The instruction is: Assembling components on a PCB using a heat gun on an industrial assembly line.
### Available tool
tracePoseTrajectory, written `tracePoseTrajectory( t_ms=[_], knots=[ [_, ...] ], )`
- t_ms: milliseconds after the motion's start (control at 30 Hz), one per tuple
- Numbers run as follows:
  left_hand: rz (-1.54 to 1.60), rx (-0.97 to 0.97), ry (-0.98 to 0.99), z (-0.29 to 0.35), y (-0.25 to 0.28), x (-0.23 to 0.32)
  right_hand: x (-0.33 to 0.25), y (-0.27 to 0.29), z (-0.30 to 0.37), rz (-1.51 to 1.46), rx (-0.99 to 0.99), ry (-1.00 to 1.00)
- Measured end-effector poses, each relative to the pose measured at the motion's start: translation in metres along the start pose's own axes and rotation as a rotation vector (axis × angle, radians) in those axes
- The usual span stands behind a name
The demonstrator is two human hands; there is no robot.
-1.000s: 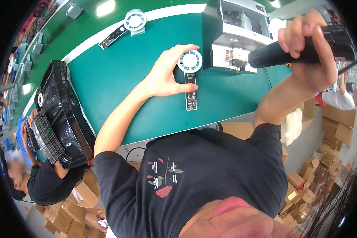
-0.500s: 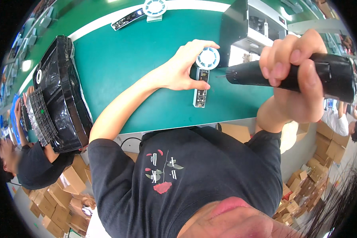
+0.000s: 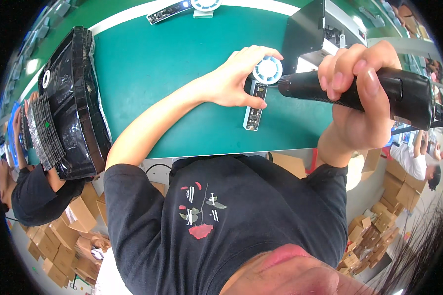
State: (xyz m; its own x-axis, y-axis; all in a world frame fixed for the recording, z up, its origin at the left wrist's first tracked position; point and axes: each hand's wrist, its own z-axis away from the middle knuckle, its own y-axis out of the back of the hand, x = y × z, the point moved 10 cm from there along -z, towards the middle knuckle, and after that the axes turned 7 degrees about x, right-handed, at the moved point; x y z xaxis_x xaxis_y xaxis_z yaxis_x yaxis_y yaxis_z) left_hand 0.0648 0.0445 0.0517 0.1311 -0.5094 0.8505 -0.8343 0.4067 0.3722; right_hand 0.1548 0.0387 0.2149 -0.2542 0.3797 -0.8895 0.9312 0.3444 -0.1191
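My left hand point(image 3: 236, 78) grips a small device on the green table: a round white-and-blue fan-like head point(image 3: 267, 70) joined to a narrow housing with an exposed circuit board point(image 3: 253, 116). Its fingers curl over the round head while the thumb presses on the board's side. In my right hand point(image 3: 357, 88) is a black electric screwdriver point(image 3: 403, 93), held level with the bit pointing left. The bit's tip meets the device where the board joins the round head; whether it sits in a screw I cannot tell.
A similar device point(image 3: 170, 12) lies at the table's far edge. A dark metal machine point(image 3: 305, 34) stands at the far right. On the left is a black taped bin point(image 3: 76, 113) with a wire rack. Cardboard boxes point(image 3: 59, 246) and other people point(image 3: 39, 196) are around the table.
The screwdriver has come left relative to the device, and its bit now reaches the board. The device has tilted slightly, still in my left hand.
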Motion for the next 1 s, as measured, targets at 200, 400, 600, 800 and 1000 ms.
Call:
tracePoseTrajectory(
  t_ms=[200,400,600,800,1000],
  knots=[
    [-0.008,-0.034,0.004,0.0,-0.003,-0.001,0.011,-0.007,-0.005,-0.131,-0.149,-0.05],
    [-0.008,0.035,-0.029,-0.002,-0.001,0.002,0.007,-0.014,-0.002,-0.142,-0.252,0.0],
    [-0.111,0.071,-0.035,-0.002,0.007,0.001,-0.034,0.034,-0.003,-0.137,-0.067,-0.001],
    [-0.248,0.365,0.104,-0.003,0.031,-0.013,-0.054,0.092,-0.005,-0.088,0.03,-0.029],
    [-0.285,0.376,-0.031,-0.003,0.028,-0.005,-0.032,0.08,-0.014,0.015,0.007,-0.088]
  ],
)
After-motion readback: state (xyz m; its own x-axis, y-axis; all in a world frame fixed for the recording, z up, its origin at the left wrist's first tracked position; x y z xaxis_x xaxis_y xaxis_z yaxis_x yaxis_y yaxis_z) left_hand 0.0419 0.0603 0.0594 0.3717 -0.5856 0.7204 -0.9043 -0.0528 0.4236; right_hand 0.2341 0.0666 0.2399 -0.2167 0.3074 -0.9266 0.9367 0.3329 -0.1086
